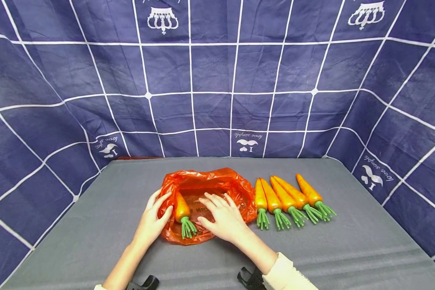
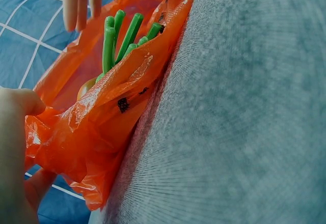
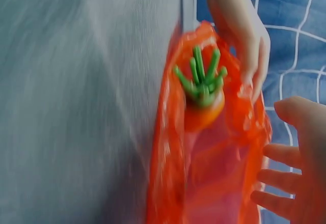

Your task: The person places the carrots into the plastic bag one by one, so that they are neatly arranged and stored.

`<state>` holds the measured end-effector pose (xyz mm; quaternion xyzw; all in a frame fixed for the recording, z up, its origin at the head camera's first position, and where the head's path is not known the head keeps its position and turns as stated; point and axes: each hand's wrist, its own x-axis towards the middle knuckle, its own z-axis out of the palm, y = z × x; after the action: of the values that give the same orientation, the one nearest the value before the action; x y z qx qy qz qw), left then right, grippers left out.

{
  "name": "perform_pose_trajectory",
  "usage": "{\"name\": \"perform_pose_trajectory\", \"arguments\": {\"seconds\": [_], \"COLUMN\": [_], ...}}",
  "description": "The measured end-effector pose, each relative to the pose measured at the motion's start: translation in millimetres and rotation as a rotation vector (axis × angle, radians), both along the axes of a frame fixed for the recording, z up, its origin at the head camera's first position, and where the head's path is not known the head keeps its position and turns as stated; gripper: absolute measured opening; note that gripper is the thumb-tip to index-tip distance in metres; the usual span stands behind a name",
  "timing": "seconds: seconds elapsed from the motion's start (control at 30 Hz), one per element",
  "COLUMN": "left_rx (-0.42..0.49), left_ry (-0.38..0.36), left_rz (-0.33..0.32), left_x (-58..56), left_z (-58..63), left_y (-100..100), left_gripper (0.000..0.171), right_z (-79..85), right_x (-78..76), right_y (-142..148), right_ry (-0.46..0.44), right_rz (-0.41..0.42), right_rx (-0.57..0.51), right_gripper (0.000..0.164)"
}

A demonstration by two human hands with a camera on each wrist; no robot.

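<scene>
With the left hand [image 1: 154,218] pinching the red bag [image 1: 207,176] by its rim and the right hand [image 1: 222,218] spread wide over its mouth, the lone carrot [image 1: 182,210] inside could slip out if that limp rim sagged.

Plastic bag [image 1: 206,183] is showing red-orange with dark print [image 2: 123,105]; carrots [image 1: 282,194] are showing orange with green stalks [image 1: 297,216]; counter [image 1: 348,225], grey; backdrop cloth [image 1: 217,66], blue with white grid.

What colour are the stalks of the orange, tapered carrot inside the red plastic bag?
The stalks are bright green, showing best in the left wrist view.
</scene>
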<state>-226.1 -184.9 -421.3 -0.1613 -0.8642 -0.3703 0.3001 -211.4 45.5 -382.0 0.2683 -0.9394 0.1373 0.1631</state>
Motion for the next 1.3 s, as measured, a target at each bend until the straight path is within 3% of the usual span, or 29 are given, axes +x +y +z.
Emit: {"name": "perform_pose_trajectory", "arguments": {"seconds": [0.43, 0.93, 1.07, 1.3], "left_rx": [0.012, 0.023, 0.026, 0.014], "left_ry": [-0.004, 0.000, -0.003, -0.007], "left_rz": [-0.006, -0.012, -0.010, -0.004], "left_x": [-0.5, -1.2, -0.6, 0.0], "left_z": [-1.2, -1.4, -0.9, -0.6], "left_y": [1, 1, 1, 1], "left_gripper": [0.040, 0.040, 0.040, 0.040], "right_z": [12.1, 28.1, 27.2, 22.6], "right_x": [-3.8, -6.4, -10.8, -20.3], "right_y": [64, 145, 170, 206], "right_ry": [0.114, 0.326, 0.348, 0.320], "right_rz": [-0.099, -0.144, -0.164, -0.279], "right_rx": [-0.083, -0.186, -0.185, -0.203], "right_gripper": [0.040, 0.036, 0.036, 0.033]}}
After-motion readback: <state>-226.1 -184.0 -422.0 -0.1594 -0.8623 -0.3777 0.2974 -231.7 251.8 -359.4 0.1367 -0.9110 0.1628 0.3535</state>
